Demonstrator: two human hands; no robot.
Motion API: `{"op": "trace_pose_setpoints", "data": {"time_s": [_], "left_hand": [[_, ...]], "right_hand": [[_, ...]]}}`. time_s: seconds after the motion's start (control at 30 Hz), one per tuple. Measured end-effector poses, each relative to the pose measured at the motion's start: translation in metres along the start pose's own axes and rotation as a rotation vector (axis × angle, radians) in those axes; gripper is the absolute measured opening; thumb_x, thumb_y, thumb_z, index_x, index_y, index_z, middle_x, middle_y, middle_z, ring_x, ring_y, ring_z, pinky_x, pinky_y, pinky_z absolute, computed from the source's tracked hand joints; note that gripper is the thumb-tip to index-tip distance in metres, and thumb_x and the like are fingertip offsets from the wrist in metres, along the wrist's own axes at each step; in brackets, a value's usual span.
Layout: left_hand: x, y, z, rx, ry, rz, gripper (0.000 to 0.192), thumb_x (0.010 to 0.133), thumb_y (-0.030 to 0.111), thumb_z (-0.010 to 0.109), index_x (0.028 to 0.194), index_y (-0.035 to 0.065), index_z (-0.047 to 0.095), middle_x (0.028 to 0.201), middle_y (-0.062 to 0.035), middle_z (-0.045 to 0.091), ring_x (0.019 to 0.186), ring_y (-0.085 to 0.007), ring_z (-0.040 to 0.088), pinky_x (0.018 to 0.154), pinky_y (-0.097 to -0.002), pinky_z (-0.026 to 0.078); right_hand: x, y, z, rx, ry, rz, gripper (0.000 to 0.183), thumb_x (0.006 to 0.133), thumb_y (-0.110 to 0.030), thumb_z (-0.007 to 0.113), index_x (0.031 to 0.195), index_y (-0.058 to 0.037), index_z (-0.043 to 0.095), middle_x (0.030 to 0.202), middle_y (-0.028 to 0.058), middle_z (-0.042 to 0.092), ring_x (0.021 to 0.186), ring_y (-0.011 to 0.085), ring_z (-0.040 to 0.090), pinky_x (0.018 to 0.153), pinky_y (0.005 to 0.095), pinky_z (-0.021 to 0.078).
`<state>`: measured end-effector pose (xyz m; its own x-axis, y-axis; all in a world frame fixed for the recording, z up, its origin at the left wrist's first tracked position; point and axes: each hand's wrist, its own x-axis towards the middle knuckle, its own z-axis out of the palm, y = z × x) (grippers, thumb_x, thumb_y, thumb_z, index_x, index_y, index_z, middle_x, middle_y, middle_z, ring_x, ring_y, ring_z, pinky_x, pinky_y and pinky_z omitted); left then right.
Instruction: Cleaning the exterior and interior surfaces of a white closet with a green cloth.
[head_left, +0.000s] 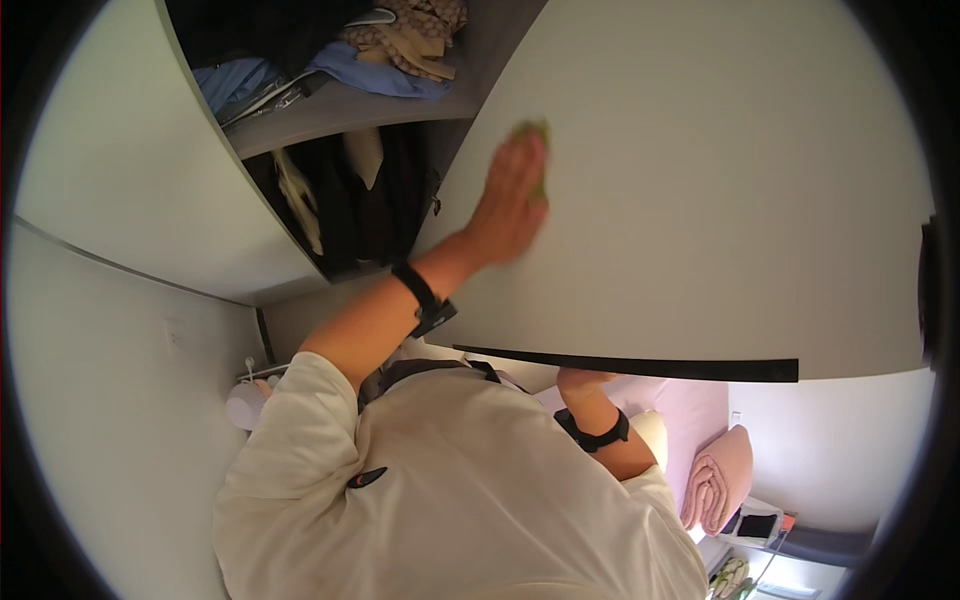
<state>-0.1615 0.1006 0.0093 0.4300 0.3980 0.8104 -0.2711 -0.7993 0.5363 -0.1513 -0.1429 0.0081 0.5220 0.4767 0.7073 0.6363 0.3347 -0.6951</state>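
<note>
My left hand (510, 202), blurred, lies against the pale face of a wardrobe door (697, 187). Under its fingers it holds a green cloth or sponge (535, 133), mostly covered by the hand. A black strip (675, 368) runs along the door's near edge. At that edge is my right hand (581, 381); the door and strip hide its fingers, so its grip cannot be made out. Each of my wrists wears a black band. Beside the door, the wardrobe's shelf (352, 112) carries folded clothes (375, 71), and dark garments (382, 195) hang below it.
Another pale door panel (150, 135) stands at the left, above a white wall (112, 360) with a socket. A metal hinge (436, 202) shows by the door. Behind my right arm are a bed with a pink cover (705, 409) and a folded pink quilt (720, 480).
</note>
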Motion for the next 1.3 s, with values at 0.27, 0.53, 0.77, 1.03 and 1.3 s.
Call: {"op": "trace_pose_setpoints", "data": {"time_s": [0.27, 0.53, 0.77, 1.03, 1.3], "left_hand": [[0.013, -0.048, 0.007, -0.132, 0.143, -0.564, 0.061, 0.098, 0.036, 0.023, 0.145, 0.0000, 0.007, 0.150, -0.0212, 0.012, 0.139, -0.0372, 0.010, 0.112, -0.0431, 0.010], [-0.081, 0.076, 0.010, -0.060, -0.180, 0.092, 0.068, 0.090, 0.037, 0.046, 0.145, 0.0079, 0.019, 0.149, -0.0170, 0.017, 0.136, -0.0419, 0.014, 0.108, -0.0574, 0.011], [-0.083, 0.054, 0.012, 0.097, -0.260, 0.772, 0.053, 0.087, 0.030, 0.054, 0.138, 0.0333, 0.037, 0.140, 0.0163, 0.034, 0.135, -0.0195, 0.026, 0.111, -0.0434, 0.021], [-0.027, -0.048, 0.019, -0.055, 0.138, -0.547, 0.061, 0.097, 0.037, 0.025, 0.145, 0.0007, 0.012, 0.149, -0.0212, 0.016, 0.138, -0.0373, 0.015, 0.110, -0.0499, 0.013], [-0.055, -0.023, 0.032, -0.040, 0.270, -0.501, 0.057, 0.097, 0.031, 0.030, 0.142, -0.0018, 0.021, 0.146, -0.0210, 0.024, 0.135, -0.0376, 0.021, 0.109, -0.0456, 0.018]], "right_hand": [[-0.015, 0.003, -0.003, 0.095, -0.017, 0.079, 0.068, 0.095, -0.056, 0.022, 0.117, 0.0015, 0.052, 0.113, 0.0132, 0.057, 0.097, 0.0251, 0.058, 0.083, 0.0355, 0.0494], [0.001, -0.005, 0.002, 0.123, 0.003, 0.153, 0.067, 0.095, -0.056, 0.022, 0.122, -0.0003, 0.047, 0.120, 0.0106, 0.053, 0.105, 0.0243, 0.054, 0.089, 0.0352, 0.0463], [0.005, -0.005, -0.007, 0.076, 0.043, 0.215, 0.073, 0.092, -0.062, 0.021, 0.125, -0.0012, 0.043, 0.125, 0.0091, 0.048, 0.111, 0.0235, 0.050, 0.094, 0.0346, 0.0436], [0.015, -0.017, 0.016, 0.028, 0.182, 0.160, 0.061, 0.096, -0.053, 0.026, 0.116, 0.0018, 0.046, 0.114, 0.0101, 0.052, 0.093, 0.0198, 0.055, 0.078, 0.0345, 0.0483], [0.013, -0.016, 0.008, -0.204, 0.084, 0.047, 0.058, 0.097, -0.048, 0.026, 0.116, 0.0040, 0.044, 0.112, 0.0130, 0.052, 0.092, 0.0220, 0.055, 0.080, 0.0355, 0.0477]]}}
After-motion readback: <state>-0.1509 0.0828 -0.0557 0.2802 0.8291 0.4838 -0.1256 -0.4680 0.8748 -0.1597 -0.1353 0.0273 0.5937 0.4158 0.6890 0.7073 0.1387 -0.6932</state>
